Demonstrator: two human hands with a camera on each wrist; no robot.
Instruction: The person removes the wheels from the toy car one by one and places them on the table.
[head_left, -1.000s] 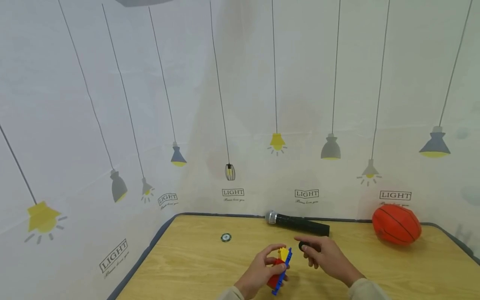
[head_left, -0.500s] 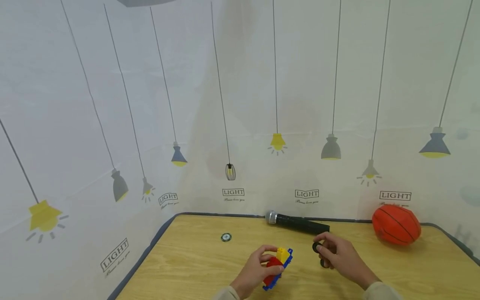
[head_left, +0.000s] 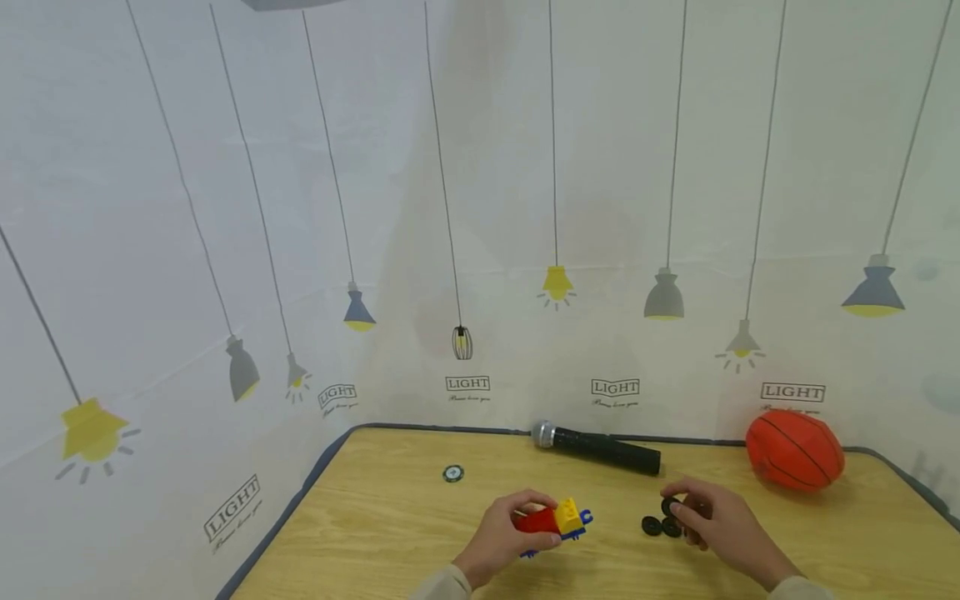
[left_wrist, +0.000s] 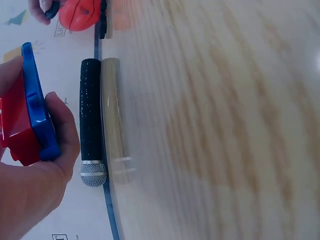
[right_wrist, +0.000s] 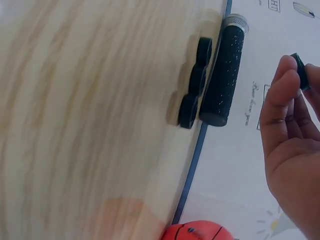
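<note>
The left hand grips a red, yellow and blue plastic block toy just above the wooden desk. It looks light, hard and smooth, so holding its flat sides should keep it from slipping. The right hand pinches a small black plastic wheel by its rim. Two more black wheels lie on the desk beside it. They look tiny and could easily roll away.
</note>
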